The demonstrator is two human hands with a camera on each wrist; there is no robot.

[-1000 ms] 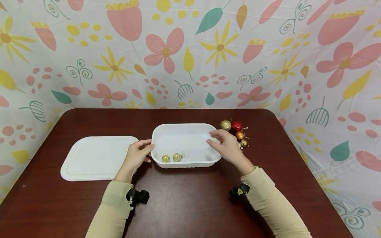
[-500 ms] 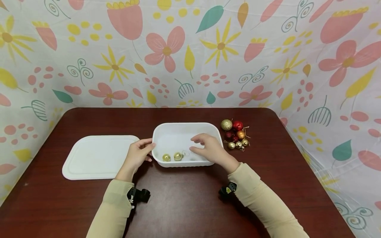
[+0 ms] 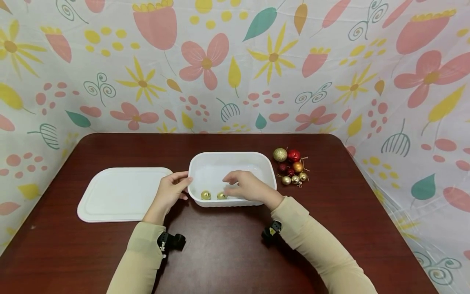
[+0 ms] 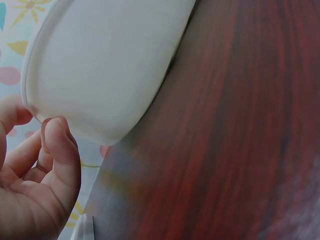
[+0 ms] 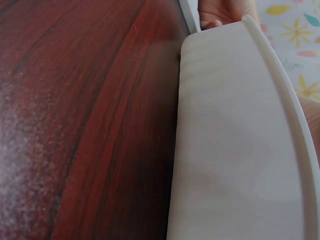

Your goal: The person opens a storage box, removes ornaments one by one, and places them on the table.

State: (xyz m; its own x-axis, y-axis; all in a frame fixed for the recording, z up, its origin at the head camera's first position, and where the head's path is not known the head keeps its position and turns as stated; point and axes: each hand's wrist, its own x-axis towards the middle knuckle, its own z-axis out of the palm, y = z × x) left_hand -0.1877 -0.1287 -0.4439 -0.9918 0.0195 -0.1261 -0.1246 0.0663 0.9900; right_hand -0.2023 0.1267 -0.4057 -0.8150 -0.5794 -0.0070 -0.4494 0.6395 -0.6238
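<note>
A white rectangular container [image 3: 269, 173] stands mid-table. My left hand [image 3: 180, 184] grips its left end, thumb on the rim and fingers curled against the outer wall [image 4: 100, 65]. Two gold balls lie inside along the near wall: one in plain sight [image 3: 206, 195], the other [image 3: 221, 196] half covered by my right hand [image 3: 230, 189]. That hand reaches into the container, its fingertips bent down right beside the second ball. Anything under those fingers is hidden. The right wrist view shows only the container's outer wall [image 5: 235, 140] and the tips of my left hand [image 5: 220, 12].
The flat white lid [image 3: 121, 194] lies on the dark wood table [image 3: 227, 245], left of the container. A cluster of several small gold, red and orange ornament balls [image 3: 291, 167] sits just right of it. Floral sheets wall in the back and sides.
My right hand has moved from beside the ornament cluster leftward into the container, down to the gold balls. The left hand and the container have stayed put.
</note>
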